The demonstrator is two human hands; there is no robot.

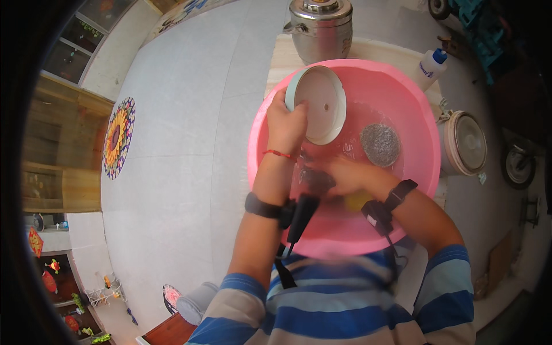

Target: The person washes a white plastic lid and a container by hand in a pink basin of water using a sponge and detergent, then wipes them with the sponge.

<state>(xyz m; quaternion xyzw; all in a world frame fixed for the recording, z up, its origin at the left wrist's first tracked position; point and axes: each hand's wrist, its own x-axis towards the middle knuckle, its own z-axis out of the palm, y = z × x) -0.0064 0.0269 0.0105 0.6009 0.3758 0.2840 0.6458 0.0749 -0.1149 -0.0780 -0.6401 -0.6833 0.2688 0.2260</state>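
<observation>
My left hand (286, 125) grips a white bowl (321, 105) with a pale green outside by its left rim, thumb inside, over the left part of a pink plastic basin (414, 90). The bowl is tilted and shows a dark spot inside. My right hand (340, 172) is low in the basin below the bowl, blurred, beside a dark thing (317, 180) that I cannot name. Whether its fingers hold anything is hidden. A grey metal scouring pad (380, 145) lies in the basin to the right. Something yellow (358, 200) shows under my right wrist. Shallow water seems to cover the basin's bottom.
Behind the basin stands a lidded steel pot (321, 32) with a spout. A white bottle with a blue cap (431, 67) is at the back right, and a lidded bucket (465, 142) stands right of the basin. A grey bin (198, 302) is at the lower left.
</observation>
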